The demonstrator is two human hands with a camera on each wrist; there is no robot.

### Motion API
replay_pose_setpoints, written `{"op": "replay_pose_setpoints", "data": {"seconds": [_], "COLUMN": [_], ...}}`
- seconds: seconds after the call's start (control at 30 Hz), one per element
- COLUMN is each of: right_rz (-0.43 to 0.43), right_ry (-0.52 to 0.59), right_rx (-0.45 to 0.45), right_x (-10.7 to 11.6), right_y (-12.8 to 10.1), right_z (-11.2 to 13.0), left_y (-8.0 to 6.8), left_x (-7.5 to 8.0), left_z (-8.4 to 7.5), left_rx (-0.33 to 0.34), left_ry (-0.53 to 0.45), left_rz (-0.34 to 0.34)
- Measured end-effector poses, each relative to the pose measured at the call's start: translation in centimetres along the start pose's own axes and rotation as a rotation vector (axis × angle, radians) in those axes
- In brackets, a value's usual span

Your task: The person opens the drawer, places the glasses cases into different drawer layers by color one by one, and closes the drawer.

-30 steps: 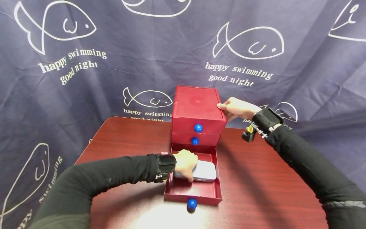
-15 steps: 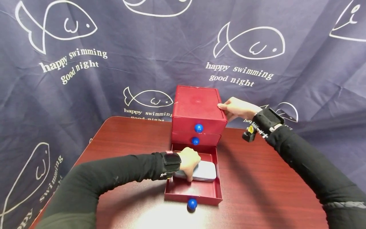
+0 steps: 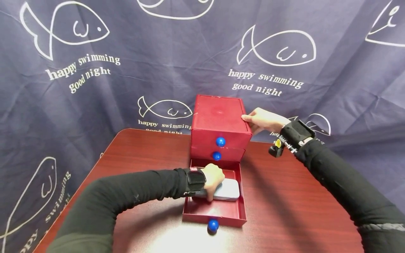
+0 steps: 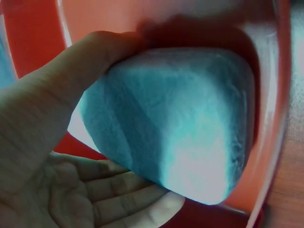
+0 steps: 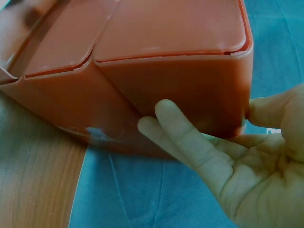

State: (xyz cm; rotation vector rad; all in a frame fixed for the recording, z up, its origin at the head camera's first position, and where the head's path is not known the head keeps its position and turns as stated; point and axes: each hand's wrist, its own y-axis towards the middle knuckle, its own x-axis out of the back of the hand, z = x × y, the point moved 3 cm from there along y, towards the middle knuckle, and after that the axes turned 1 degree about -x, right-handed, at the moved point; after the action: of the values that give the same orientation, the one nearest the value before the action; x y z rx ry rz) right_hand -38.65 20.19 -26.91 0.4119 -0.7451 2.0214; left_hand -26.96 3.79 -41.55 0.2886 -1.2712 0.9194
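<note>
A red drawer box (image 3: 218, 114) with blue round knobs stands at the back of the table. Its bottom drawer (image 3: 214, 220) is pulled far out. Inside lies a pale blue-grey oblong case (image 3: 229, 189) with rounded corners. My left hand (image 3: 213, 180) reaches in from the left and grips this case, thumb along one long side and fingers along the other, as the left wrist view shows. My right hand (image 3: 262, 119) holds the box's upper right edge. Its thumb hooks over the top, and its fingers (image 5: 178, 128) lie against the side wall.
Two upper drawers, with a top knob (image 3: 220, 141) and a middle knob (image 3: 216, 156), are pushed in. The brown wooden table (image 3: 152, 151) ends just behind the box, where a dark blue fish-print curtain (image 3: 164, 63) hangs.
My left hand has shifted a little to the right along the case. The case, the drawer and my right hand stay in place.
</note>
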Motion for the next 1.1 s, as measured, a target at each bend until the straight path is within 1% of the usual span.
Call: {"op": "replay_pose_setpoints", "data": {"seconds": [0.2,0.43,0.6,0.93,1.03,1.1], "right_rz": [-0.002,0.001,0.002,0.005,0.009,0.007], "right_ry": [-0.004,-0.006,-0.004,-0.006,-0.006,-0.005], "right_rx": [0.003,0.008,0.008,0.01,0.012,0.011], "right_x": [0.0,0.0,0.1,0.1,0.1,0.1], "right_y": [-0.1,-0.1,-0.1,-0.1,-0.2,-0.1], "right_z": [-0.1,0.0,0.0,0.0,0.0,0.0], "left_y": [0.1,0.0,-0.1,-0.6,-1.1,-1.6], "left_x": [-0.5,-0.8,-0.8,-0.5,-0.3,-0.1], "left_z": [-0.2,0.3,0.8,1.3,1.5,1.6], "left_rx": [-0.01,-0.041,-0.057,-0.057,-0.058,-0.064], "left_ry": [0.0,-0.027,-0.051,-0.076,-0.088,-0.105], "left_rz": [-0.011,-0.034,-0.04,-0.05,-0.086,-0.142]}}
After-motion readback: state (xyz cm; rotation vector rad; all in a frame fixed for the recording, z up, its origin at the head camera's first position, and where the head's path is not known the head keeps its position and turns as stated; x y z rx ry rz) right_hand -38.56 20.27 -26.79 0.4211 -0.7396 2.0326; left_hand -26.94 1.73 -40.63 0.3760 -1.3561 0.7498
